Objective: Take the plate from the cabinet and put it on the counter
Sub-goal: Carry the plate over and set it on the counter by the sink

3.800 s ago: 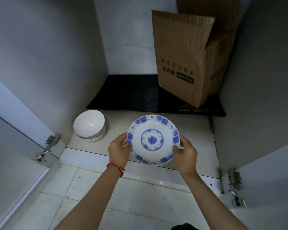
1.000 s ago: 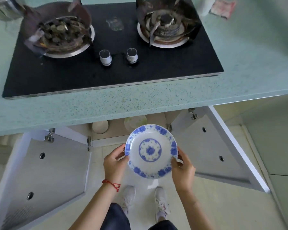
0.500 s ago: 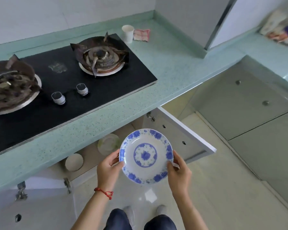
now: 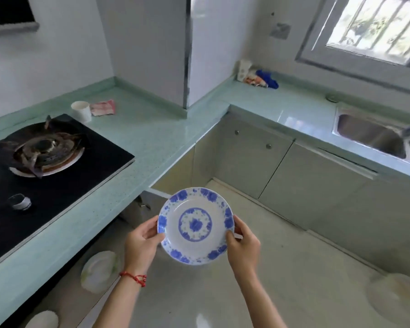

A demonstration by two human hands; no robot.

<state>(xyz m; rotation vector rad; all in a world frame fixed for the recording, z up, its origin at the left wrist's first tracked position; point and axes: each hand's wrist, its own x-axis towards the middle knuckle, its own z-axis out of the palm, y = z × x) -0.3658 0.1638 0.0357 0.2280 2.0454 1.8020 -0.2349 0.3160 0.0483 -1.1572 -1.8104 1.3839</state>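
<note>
A white plate point(image 4: 195, 225) with blue flowers around its rim and a blue ring at its centre hangs in the air over the floor, face up and slightly tilted. My left hand point(image 4: 141, 242) grips its left rim and my right hand point(image 4: 243, 245) grips its right rim. The pale green counter point(image 4: 156, 138) lies up and to the left of the plate, with its front edge close to the plate's top left. The cabinet point(image 4: 97, 268) sits below the counter, and white dishes show inside it.
A black gas hob point(image 4: 40, 159) covers the counter's left part. A white cup point(image 4: 81, 111) and a pink packet point(image 4: 103, 107) stand behind it. The counter turns the corner towards a steel sink point(image 4: 374, 136) at the right. Closed cabinet doors point(image 4: 253, 157) line the corner.
The view has swung up and right from the cabinet to the counter corner and sink. Both hands hold the plate as before, and it has risen near counter height.
</note>
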